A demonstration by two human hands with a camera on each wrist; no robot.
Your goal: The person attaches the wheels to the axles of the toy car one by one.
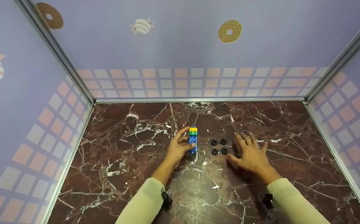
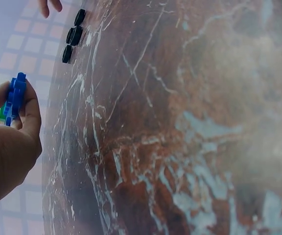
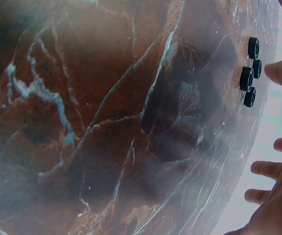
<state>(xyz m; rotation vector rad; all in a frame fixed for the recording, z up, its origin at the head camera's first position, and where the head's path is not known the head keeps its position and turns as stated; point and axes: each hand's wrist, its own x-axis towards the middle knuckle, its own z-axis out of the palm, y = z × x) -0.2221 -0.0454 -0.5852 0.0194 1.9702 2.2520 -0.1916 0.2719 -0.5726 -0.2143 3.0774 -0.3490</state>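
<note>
Pinching in left hand [image 1: 177,150] one blue-green-yellow plastic brick strip [image 1: 193,139], with four round black wheels [image 1: 215,151] at its three o'clock, liable to scatter if nudged by empty, spread-fingered right hand [image 1: 250,155].

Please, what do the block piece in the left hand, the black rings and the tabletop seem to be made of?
Block piece: likely hard plastic, slightly shiny; bright, even colours and studs suggest it.
Black rings: rubber or plastic, rather dull; even black leaves it open.
Tabletop: polished stone or a printed imitation; white veins and soft reflections fit both.
</note>
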